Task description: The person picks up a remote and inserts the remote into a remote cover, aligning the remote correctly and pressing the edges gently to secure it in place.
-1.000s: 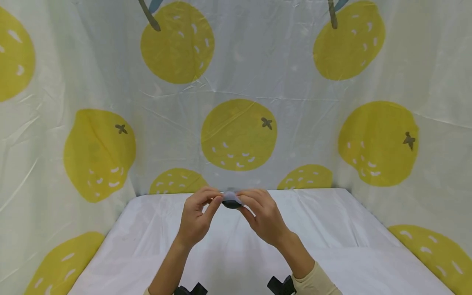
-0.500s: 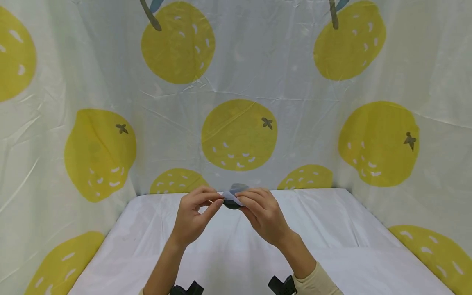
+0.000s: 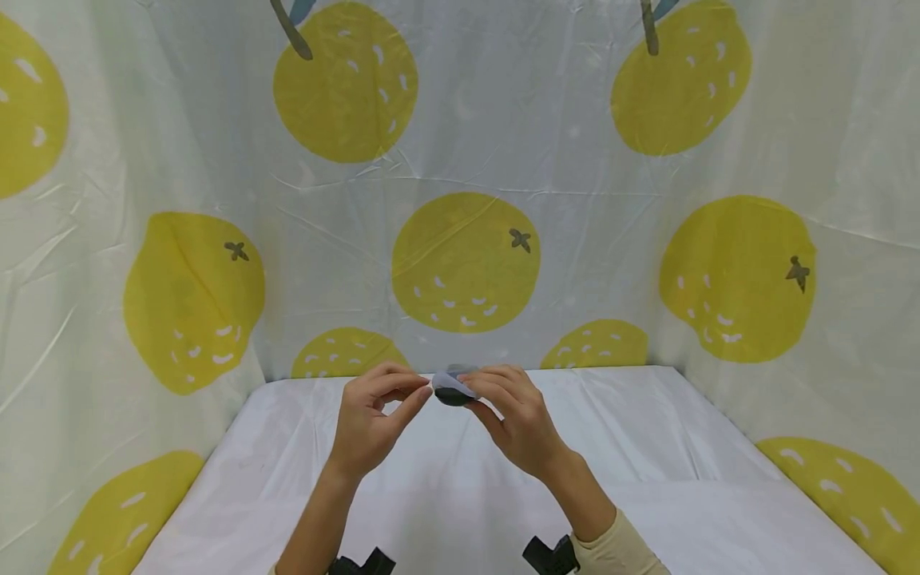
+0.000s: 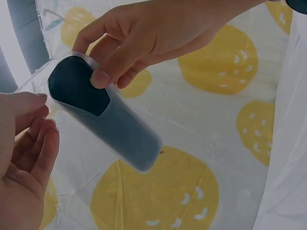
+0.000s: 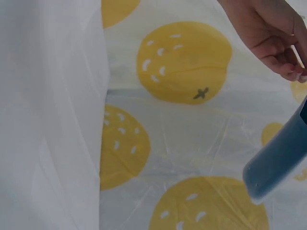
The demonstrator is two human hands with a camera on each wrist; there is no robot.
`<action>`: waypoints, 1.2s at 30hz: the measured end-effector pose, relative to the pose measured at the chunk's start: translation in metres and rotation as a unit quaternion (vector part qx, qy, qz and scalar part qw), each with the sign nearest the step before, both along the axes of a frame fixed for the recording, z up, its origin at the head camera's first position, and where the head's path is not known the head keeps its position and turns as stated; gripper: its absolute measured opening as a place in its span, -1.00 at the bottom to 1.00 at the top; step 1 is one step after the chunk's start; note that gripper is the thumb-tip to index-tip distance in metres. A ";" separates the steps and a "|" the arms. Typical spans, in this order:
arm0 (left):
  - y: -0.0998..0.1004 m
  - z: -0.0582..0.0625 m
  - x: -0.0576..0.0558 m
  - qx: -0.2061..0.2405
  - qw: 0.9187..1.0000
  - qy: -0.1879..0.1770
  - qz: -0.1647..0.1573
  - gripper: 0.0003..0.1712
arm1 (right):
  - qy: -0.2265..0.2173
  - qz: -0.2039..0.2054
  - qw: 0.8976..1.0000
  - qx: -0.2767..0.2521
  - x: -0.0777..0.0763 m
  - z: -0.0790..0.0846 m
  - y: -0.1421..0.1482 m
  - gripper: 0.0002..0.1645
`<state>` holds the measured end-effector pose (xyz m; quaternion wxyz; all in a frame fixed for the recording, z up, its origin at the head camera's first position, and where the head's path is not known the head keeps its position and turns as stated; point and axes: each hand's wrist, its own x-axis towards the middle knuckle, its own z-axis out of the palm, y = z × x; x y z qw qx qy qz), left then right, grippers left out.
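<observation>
A long, flat, dark teal piece with a rounded end (image 4: 72, 84) sits in a frosted translucent sleeve (image 4: 127, 132), bare at its upper part. My right hand (image 3: 517, 423) grips it near the bare end, thumb on the near face and fingers behind, as the left wrist view shows. Just left of that end is my left hand (image 3: 365, 427), fingers loosely bent and a small gap from the piece. Nothing shows between its fingertips. Only the sleeve's lower end (image 5: 273, 163) and part of the dark piece appear in the right wrist view, below the left hand (image 5: 276, 43).
Both hands are raised over a white-covered table (image 3: 460, 511). Behind and at both sides hangs a pale curtain (image 3: 575, 263) printed with yellow fruit. Black wrist mounts (image 3: 549, 555) stick out inward near the sleeves.
My left hand has come off the piece's edge and drawn slightly left. The right hand keeps its grip, and the piece has tilted up and back down, now showing more of its dark end.
</observation>
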<state>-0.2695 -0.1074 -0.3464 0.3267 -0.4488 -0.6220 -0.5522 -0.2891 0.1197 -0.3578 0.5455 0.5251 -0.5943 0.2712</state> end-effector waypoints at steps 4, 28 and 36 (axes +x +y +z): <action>-0.002 -0.002 -0.003 -0.018 0.999 0.000 -0.026 -0.78 | -0.008 0.019 1.000 -0.001 0.000 0.000 0.000 -0.72; 0.003 -0.002 -0.004 -0.005 0.999 0.046 -0.016 -0.97 | -0.037 0.000 0.999 0.006 0.000 -0.004 -0.003 -0.65; 0.019 -0.009 -0.003 0.059 0.996 0.042 -0.048 -0.85 | -0.109 -0.011 0.994 0.006 0.004 -0.007 0.002 -0.61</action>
